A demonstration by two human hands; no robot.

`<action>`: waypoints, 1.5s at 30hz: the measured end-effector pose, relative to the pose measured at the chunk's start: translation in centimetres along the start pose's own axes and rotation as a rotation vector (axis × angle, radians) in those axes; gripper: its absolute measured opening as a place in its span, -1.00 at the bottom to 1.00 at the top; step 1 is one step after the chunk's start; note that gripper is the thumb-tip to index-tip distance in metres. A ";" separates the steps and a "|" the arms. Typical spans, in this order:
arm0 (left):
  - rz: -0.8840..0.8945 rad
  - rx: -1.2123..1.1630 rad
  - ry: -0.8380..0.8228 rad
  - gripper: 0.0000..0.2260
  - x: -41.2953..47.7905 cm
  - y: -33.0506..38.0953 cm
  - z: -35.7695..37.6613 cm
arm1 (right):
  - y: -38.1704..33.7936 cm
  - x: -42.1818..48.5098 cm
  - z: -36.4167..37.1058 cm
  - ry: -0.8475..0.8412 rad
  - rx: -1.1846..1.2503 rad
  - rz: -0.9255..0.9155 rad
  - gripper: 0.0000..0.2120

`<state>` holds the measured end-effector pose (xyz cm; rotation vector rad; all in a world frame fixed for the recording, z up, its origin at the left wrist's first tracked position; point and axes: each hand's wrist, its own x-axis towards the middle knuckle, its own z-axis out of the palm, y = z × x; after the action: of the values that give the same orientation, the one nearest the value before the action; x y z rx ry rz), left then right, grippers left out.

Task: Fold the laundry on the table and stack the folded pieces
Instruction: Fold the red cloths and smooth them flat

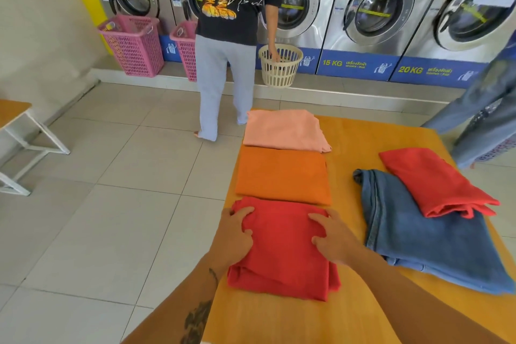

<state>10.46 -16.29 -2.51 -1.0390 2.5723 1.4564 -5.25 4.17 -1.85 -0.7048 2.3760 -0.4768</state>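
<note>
Three folded pieces line the wooden table's [349, 131] left edge; your left hand [233, 234] and right hand [333, 240] press flat, fingers spread, on the nearest, the red folded cloth [282, 248]. Blue jeans [424, 234] and a smaller red garment [435, 181] (both seemingly unfinished) remain; nothing is stacked.

Steel washers [374, 8] line the top of the frame above a blue base strip [360, 64]. Pale floor tiles [111, 176] fill the left and middle. Pink baskets [134, 45] stand at upper left, a white-framed side table [16, 131] at the left edge.
</note>
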 end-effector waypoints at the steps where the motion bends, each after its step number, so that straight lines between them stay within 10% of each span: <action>1: 0.001 -0.002 0.007 -0.53 0.1 0.1 -0.2 | 0.0 -0.1 -0.3 0.025 0.029 -0.006 -0.43; 11: 0.159 0.011 0.250 -0.56 2.6 6.5 -0.8 | 5.1 -5.0 -7.5 0.344 0.368 0.106 -0.57; 21: 0.516 0.086 -0.034 -0.63 5.8 21.8 11.9 | 16.2 -6.9 -14.0 0.687 0.702 0.319 -0.60; 35: 0.496 0.642 -0.354 -0.26 8.8 27.5 28.0 | 22.1 -1.1 -19.3 0.561 1.438 0.341 -0.40; 45: 0.565 0.634 -0.321 -0.38 8.2 28.1 26.9 | 22.1 1.7 -21.4 0.687 1.152 0.394 -0.39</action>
<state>-19.47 9.61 1.00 -0.0019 2.8576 0.6451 -28.24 24.20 2.72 0.5167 2.1456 -1.8746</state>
